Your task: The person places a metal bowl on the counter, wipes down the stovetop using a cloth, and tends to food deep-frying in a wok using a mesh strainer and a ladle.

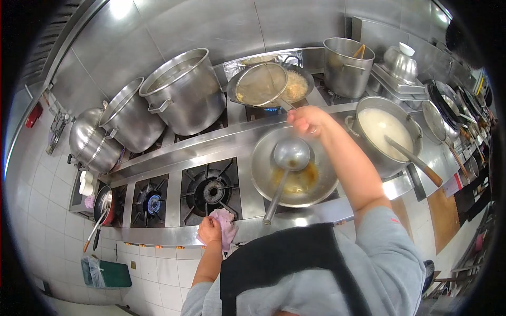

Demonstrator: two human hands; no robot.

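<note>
My right hand (308, 121) is closed around the handle of a round mesh strainer (261, 83). The strainer is over the left part of a dark wok (237, 100) on the back row, where pale food in bubbling liquid (296, 87) shows beside it. Below my right arm, a wide steel wok (262, 167) holds a little brownish liquid and a ladle (291, 154), whose handle leans over the front rim. At the stove's front edge, my left hand (209, 230) grips a pink cloth (226, 227) next to a bare burner (213, 191).
Large steel pots (184, 95) line the back left. A tall pot (345, 71) and a pot of whitish liquid (385, 129) with a wooden-handled utensil stand to the right. A blue flame burns on the left burner (153, 204). A red pan (105, 205) sits far left, above a green bin (113, 274).
</note>
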